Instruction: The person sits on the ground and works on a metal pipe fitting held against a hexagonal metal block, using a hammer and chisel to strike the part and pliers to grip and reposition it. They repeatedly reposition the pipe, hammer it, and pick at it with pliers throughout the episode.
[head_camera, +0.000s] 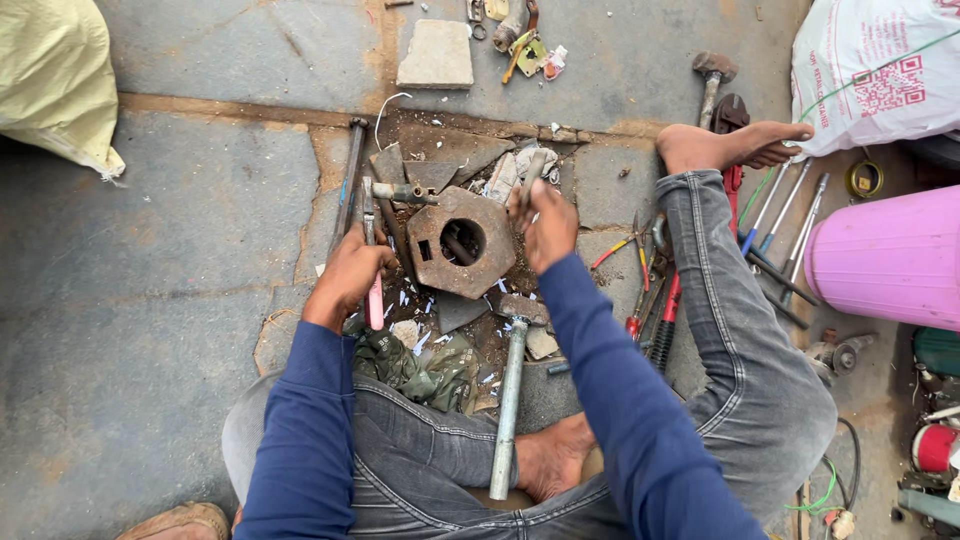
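I log: left hand (350, 275), grip closed around a pink-handled tool (374, 290) held upright at 9 o'clock of the block; right hand (548, 228), grip closed on a short metal tool (530, 175) at 3 o'clock of the block; rusty octagonal metal block (460, 240) with round centre hole, lying on the stone floor (150, 260) between both hands; sledgehammer (510, 390) at 6 o'clock, steel handle toward my lap; red-handled pliers (640, 300) and screwdrivers (775, 215) at 3 o'clock; pink bucket (890, 255) far right.
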